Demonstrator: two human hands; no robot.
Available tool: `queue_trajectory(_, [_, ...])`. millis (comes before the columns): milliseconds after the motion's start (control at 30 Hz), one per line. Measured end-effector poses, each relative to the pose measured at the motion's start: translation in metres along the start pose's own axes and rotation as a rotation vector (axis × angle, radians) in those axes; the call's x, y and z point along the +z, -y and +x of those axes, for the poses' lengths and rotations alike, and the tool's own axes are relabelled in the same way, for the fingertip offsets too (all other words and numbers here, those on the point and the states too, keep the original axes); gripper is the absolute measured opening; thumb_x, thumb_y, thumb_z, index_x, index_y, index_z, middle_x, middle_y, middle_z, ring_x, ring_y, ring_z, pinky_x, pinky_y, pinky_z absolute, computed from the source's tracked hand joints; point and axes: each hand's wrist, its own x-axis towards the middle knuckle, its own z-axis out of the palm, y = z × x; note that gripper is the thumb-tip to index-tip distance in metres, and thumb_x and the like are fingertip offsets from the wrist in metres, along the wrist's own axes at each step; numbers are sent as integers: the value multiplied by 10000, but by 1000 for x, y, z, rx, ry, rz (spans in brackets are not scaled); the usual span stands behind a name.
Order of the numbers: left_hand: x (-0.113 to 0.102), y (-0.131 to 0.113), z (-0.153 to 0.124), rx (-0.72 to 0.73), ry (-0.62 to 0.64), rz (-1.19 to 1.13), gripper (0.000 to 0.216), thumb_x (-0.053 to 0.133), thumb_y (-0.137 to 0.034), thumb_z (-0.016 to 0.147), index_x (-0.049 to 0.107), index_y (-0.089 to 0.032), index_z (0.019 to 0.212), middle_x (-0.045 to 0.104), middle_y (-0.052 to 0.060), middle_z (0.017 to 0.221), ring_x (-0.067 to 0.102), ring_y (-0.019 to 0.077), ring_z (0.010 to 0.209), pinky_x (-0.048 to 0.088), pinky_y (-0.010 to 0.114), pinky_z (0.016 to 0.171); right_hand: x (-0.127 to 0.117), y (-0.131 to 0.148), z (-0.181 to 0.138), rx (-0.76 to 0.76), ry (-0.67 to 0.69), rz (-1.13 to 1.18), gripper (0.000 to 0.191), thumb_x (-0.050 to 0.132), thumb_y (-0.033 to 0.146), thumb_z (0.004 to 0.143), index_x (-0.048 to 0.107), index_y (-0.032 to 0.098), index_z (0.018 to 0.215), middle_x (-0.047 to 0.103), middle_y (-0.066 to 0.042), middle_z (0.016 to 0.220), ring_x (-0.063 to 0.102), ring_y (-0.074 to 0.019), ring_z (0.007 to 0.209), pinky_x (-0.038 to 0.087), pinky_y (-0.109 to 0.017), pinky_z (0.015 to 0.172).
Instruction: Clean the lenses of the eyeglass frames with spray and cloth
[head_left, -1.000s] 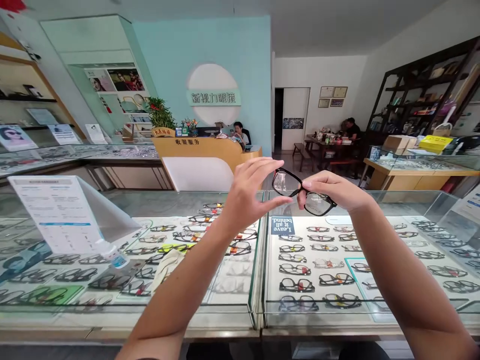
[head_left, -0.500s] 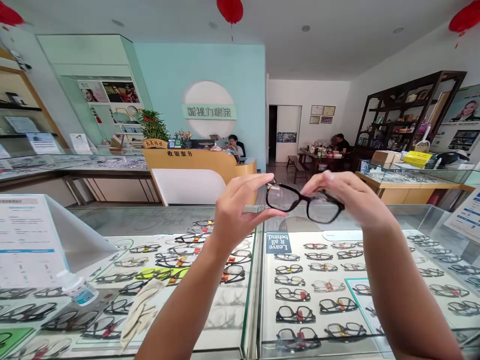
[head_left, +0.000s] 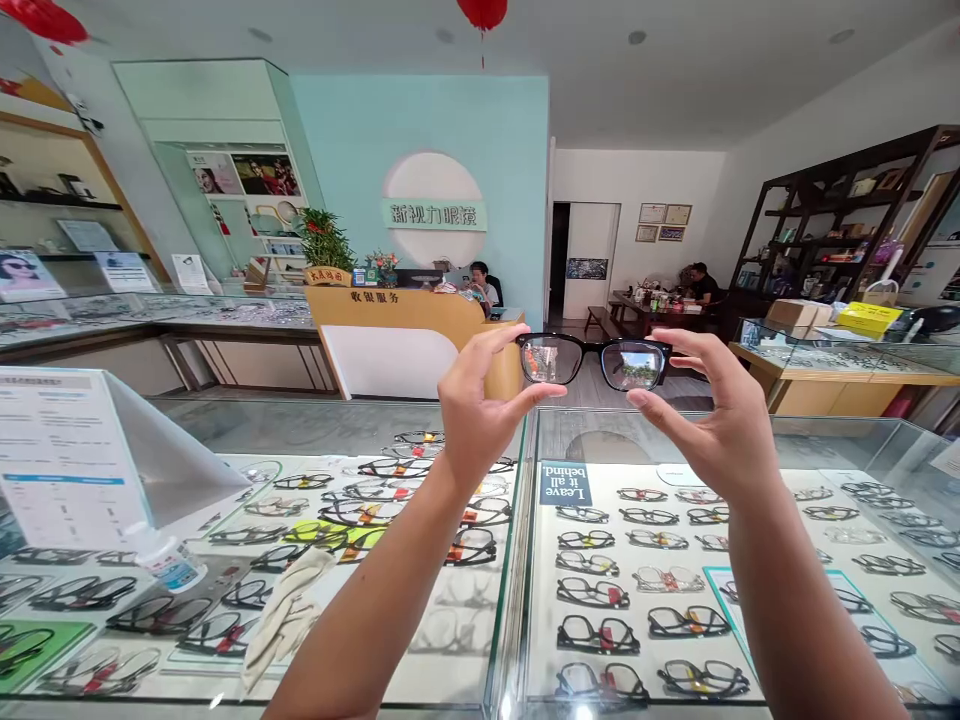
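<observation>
Black-framed eyeglasses (head_left: pixel 592 347) are held up level above the glass display counter, the lenses showing reflections. My left hand (head_left: pixel 484 395) pinches the left end of the frame, thumb below and fingers above. At the other end my right hand (head_left: pixel 712 405) grips the frame in the same way, its thumb under the right lens. Beneath my forearms, a pale cloth glove (head_left: pixel 289 610) and a white bottle (head_left: pixel 169 560) with a blue label lie on the left part of the counter.
Rows of eyeglasses (head_left: pixel 600 632) lie inside the glass cases. A white folded sign (head_left: pixel 67 450) stands at left. Beyond the counter is a wooden reception desk (head_left: pixel 405 312) with a seated person (head_left: pixel 480 285); another person (head_left: pixel 703 288) sits at a table farther back.
The eyeglasses have turned from tilted to level and face on. My right hand has shifted from the top of the frame to its right end. The view has swung slightly left.
</observation>
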Motion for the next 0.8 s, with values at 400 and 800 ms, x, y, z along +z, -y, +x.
queue_trajectory(400, [14,20,-7,-187,85,-192,708,856,-648,838,681,-283,1419,684,130,1455,661,291,1342,587,435,1088,8,3,0,-44,-59,-82,481,763,457,979,654,333,1432,737,-102,1349,694,-343,1233,590,-543,1058])
queue_trajectory(800, [21,24,-14,-114,2,-108,719,861,-630,847,658,-276,1440,725,112,1352,711,260,1197,617,407,972,8,2,1,22,-50,-107,482,747,466,986,665,341,1445,703,-100,1404,675,-346,1275,584,-571,1069])
